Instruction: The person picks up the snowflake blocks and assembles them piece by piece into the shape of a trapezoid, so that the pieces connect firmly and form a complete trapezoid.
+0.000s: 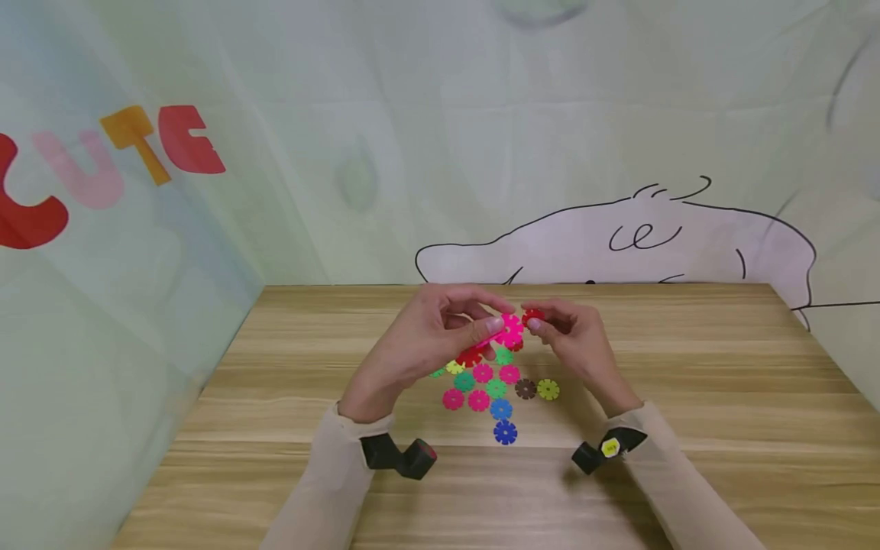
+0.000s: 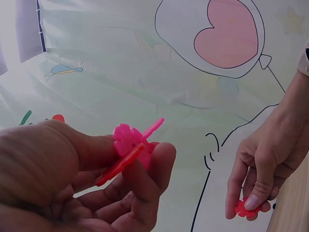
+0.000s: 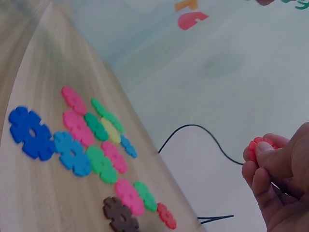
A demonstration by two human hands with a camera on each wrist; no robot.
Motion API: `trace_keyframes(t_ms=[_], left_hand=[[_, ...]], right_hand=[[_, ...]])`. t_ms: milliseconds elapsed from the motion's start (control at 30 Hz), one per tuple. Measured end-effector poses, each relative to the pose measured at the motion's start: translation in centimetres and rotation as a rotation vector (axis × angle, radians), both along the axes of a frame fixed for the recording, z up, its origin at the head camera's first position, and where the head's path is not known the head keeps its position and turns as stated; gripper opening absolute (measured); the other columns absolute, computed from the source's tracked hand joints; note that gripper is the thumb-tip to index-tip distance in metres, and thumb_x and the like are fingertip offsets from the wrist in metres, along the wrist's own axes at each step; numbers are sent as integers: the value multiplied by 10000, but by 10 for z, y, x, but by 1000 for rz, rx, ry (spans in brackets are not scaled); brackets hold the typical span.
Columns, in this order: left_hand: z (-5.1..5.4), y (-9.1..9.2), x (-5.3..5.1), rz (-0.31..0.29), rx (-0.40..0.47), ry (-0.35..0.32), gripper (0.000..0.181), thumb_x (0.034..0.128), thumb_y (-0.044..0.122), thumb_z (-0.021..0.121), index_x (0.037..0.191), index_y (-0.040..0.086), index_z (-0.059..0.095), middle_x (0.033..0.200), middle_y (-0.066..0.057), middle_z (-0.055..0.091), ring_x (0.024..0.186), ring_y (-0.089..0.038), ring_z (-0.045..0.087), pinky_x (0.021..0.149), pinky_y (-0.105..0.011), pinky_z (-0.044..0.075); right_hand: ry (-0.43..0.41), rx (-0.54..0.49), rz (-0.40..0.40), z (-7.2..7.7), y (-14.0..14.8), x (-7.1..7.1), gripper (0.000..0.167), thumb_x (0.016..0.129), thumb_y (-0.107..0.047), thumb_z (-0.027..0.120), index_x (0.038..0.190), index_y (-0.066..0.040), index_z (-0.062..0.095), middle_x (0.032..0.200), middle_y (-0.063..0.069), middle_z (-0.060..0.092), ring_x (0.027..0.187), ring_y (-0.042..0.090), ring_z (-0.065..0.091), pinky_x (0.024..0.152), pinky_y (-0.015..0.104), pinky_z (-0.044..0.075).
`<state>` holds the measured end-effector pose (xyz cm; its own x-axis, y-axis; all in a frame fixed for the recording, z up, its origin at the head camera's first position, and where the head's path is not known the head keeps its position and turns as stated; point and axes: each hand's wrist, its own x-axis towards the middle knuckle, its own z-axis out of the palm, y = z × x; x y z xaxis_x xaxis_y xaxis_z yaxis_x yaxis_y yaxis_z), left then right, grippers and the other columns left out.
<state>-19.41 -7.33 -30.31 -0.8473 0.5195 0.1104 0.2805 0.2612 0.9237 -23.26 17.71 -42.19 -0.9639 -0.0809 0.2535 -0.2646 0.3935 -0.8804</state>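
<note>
My left hand [image 1: 440, 332] holds a small cluster of joined plastic snowflake discs above the table. Pink discs [image 2: 126, 139] and a red disc [image 2: 120, 165] in it meet at angles, pinched between thumb and fingers. To its right, my right hand [image 1: 580, 340] pinches a single red snowflake disc [image 3: 256, 147] between thumb and fingers. In the head view this red disc sits close beside the pink one [image 1: 510, 330]; the left wrist view shows the two hands apart. The left fingers partly cover the cluster.
Below the hands, several loose snowflake discs lie flat on the wooden table [image 1: 275, 397], among them a dark blue one [image 1: 505, 432], a brown one [image 3: 119, 215] and a yellow-green one [image 1: 548, 389]. A printed cloth backdrop [image 1: 309, 153] stands behind and left of the table.
</note>
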Motion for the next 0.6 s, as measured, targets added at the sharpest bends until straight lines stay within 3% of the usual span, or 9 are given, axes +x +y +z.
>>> trace_keyframes(t_ms=[267,500,600], left_hand=[[-1,-1,0,10,-2,0,261,1022,94,718,1278,114,763,1088,-121,803,820,-188,787,762,-318,648],[0,-2,0,13,-11,4,253,1022,100,720,1269,122,768,1074,-113,802,797,-188,773,732,-300,631],[0,-2,0,6,6,2,246,1020,100,721,1260,115,770,1062,-120,803,787,-193,770,708,-291,621]], right_hand=[[3,-93,-23,17,-5,8,268,1033,-102,715,1293,-41,742,1091,186,805,844,82,710,756,193,586],[109,-246,-48,28,-10,18,245,1002,-107,761,1228,-11,762,947,-185,792,818,69,714,738,194,597],[162,-290,-45,33,-12,24,244,990,-55,758,1214,45,753,924,-213,780,785,68,700,705,189,586]])
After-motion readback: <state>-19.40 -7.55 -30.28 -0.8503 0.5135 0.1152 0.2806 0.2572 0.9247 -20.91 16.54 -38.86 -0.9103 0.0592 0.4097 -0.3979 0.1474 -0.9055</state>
